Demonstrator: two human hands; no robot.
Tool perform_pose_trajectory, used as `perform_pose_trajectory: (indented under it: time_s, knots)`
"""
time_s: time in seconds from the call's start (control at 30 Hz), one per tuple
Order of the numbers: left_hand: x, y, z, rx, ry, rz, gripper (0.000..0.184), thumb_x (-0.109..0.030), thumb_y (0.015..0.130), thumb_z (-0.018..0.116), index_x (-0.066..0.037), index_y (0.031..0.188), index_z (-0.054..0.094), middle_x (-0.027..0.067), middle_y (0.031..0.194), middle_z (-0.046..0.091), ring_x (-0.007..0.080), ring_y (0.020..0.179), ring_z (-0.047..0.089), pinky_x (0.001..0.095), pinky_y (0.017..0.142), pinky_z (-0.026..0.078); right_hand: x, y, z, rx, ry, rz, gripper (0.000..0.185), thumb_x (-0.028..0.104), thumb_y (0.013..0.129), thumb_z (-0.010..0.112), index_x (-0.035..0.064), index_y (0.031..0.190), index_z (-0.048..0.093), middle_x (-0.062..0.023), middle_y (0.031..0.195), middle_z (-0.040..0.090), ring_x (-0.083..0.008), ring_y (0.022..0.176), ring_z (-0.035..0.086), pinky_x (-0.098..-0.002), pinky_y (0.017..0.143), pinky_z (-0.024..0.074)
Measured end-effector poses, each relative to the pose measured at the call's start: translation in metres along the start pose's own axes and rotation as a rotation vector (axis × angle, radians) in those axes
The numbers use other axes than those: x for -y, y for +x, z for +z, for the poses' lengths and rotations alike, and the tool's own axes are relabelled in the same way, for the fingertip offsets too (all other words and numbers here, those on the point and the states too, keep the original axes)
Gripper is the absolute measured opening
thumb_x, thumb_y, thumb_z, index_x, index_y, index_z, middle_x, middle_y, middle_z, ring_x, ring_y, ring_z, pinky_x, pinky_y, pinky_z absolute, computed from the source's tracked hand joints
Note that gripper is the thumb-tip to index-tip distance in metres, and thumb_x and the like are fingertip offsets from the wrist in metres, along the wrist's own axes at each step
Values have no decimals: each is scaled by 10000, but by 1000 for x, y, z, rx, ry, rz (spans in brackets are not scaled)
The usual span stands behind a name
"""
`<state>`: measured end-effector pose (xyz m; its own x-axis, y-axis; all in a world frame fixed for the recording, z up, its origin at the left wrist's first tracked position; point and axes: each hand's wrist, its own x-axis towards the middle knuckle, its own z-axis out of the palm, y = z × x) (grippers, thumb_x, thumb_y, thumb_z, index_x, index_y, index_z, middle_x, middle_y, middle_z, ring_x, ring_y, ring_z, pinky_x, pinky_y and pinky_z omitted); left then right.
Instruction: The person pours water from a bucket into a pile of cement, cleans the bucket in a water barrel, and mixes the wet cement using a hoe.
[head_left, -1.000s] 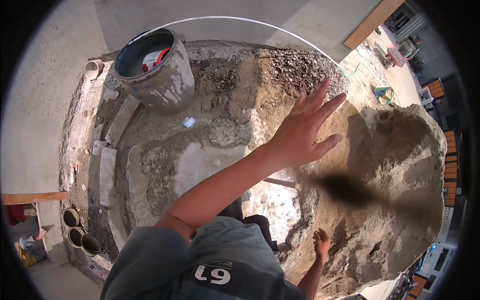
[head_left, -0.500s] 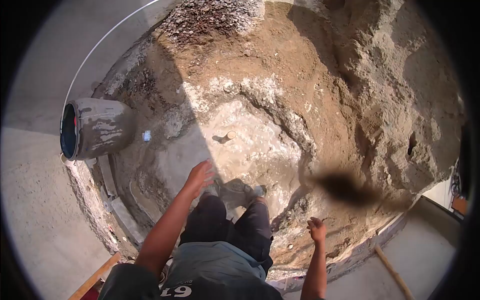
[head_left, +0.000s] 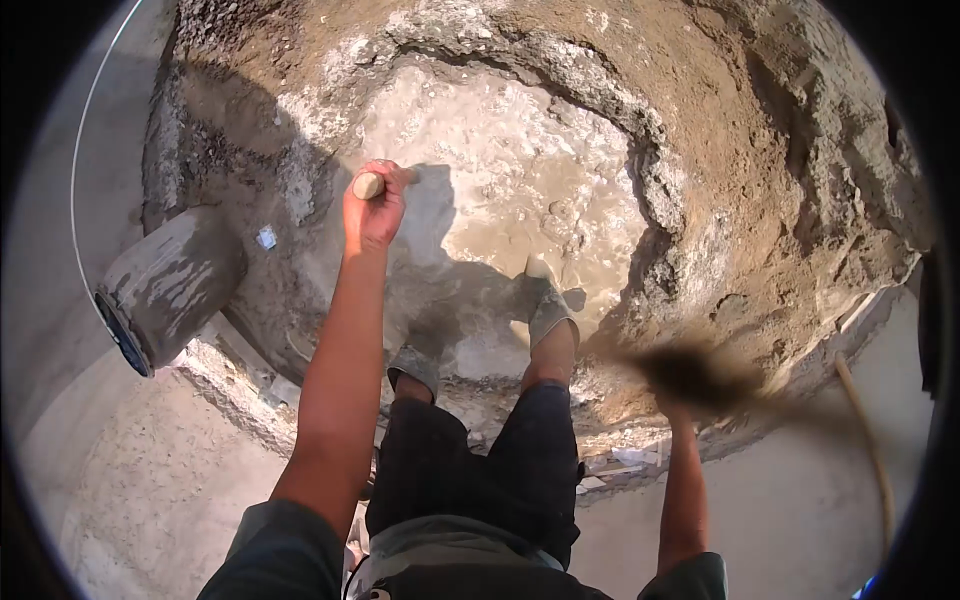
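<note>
Left hand (head_left: 375, 215): fingers wrapped around a wooden handle (head_left: 368, 185). The rounded end of the handle projects from the top of the fist and faces the camera. Most of the remaining shaft is concealed by the hand; its lower end cannot be seen. The left arm extends forward and stands almost straight.

Right hand (head_left: 674, 402): positioned low on the right side, largely covered by a dark blurred patch (head_left: 705, 378) in the view. Finger position and any held object cannot be determined. The wooden handle lies well apart from this hand, forward of it and to its left.

Work area: a shallow pool of wet, pale grey mix (head_left: 510, 190) lies ahead of the person. The wooden handle is located above the left part of this pool, directly within the left hand. A rough, crusted rim (head_left: 652, 170) borders the pool along its far and right sides. Brown sandy soil (head_left: 740, 130) rises beyond the rim.

Footing: the right boot (head_left: 550, 312) is at the near part of the mix; the left boot (head_left: 415, 370) is nearer to the body. Both are below dark shorts (head_left: 480, 480).

Surroundings: a stained drum (head_left: 180, 285) lies to the left of the left arm, its mouth toward the left edge. A thin white hose (head_left: 75, 175) curves beside it. A small pale packet (head_left: 266, 237) rests on the ground between the drum and the left hand. A wooden pole (head_left: 866, 445) lies at far right.
</note>
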<state>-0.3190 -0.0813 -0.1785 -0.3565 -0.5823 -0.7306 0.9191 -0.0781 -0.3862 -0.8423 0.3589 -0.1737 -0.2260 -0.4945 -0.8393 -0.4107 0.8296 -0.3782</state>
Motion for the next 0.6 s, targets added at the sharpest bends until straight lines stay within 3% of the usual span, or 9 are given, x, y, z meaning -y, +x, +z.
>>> perform_pose_trajectory:
  time_s: [0.03, 0.13, 0.2, 0.3, 0.33, 0.4, 0.47, 0.53, 0.6]
  knots:
    - [11, -7, -9, 5, 42, -20, 152, -3, 931, 539, 101, 1027, 483, 190, 976, 546, 217, 846, 599, 297, 758, 604, 7, 13, 4, 44, -256, -74, 395, 264, 852, 676, -19, 1128, 674, -192, 961, 725, -234, 841, 710, -330, 766, 542]
    - [33, -24, -47, -135, 114, -55, 203, 6, 909, 552, 83, 1076, 467, 74, 818, 556, 161, 683, 586, 274, 681, 555, 73, 43, 39, -75, -74, 20, 395, 250, 858, 689, -26, 1138, 667, -161, 979, 730, -218, 871, 699, -330, 784, 538]
    - [43, -45, -97, -214, 310, -51, 169, -11, 920, 550, 53, 1065, 492, 40, 797, 555, 123, 684, 573, 265, 671, 543, 97, 78, 80, -42, 172, -153, 381, 236, 879, 689, -37, 1144, 659, -128, 1000, 730, -192, 874, 685, -329, 794, 531]
    - [56, -92, -179, -316, 651, 16, 124, -98, 910, 617, -85, 1005, 538, -21, 767, 504, 95, 608, 503, 249, 572, 465, 207, 104, 157, 134, 291, 8, 390, 256, 896, 695, -41, 1146, 656, -113, 1010, 727, -172, 938, 664, -312, 844, 507]
    - [52, -107, -205, -369, 759, 24, 148, -98, 910, 617, -90, 1026, 525, -17, 768, 504, 98, 607, 507, 260, 571, 468, 243, 108, 187, 210, 280, 6, 408, 281, 895, 702, -39, 1145, 657, -123, 1012, 726, -173, 957, 660, -306, 861, 499]
    - [35, -133, -240, -477, 981, 52, 193, -101, 915, 610, -85, 1056, 479, -1, 741, 492, 114, 572, 514, 309, 522, 467, 296, 124, 255, 355, 32, -145, 633, 482, 880, 672, -45, 1228, 627, -231, 1145, 683, -307, 1107, 647, -371, 954, 477]
    - [10, -148, -276, -521, 1235, 88, 238, -107, 919, 598, -65, 1087, 435, 31, 718, 508, 156, 546, 550, 368, 476, 472, 307, 160, 355, 340, -139, -202, 841, 554, 771, 738, -91, 1280, 558, -271, 1236, 624, -370, 1189, 594, -416, 998, 462]
    - [-24, -155, -326, -503, 1505, 114, 283, -113, 921, 591, -41, 1129, 414, 72, 727, 563, 214, 561, 616, 407, 477, 490, 338, 172, 431, 304, -201, -146, 729, 479, 761, 763, -63, 1217, 588, -253, 1158, 660, -371, 1139, 620, -428, 969, 479]
    - [-43, -155, -345, -515, 1907, 268, 350, -127, 907, 608, -30, 1175, 405, 157, 760, 616, 309, 614, 658, 439, 508, 504, 364, 181, 465, 24, -56, 21, 624, 411, 763, 770, -45, 1156, 602, -228, 1072, 684, -366, 1062, 650, -430, 923, 494]
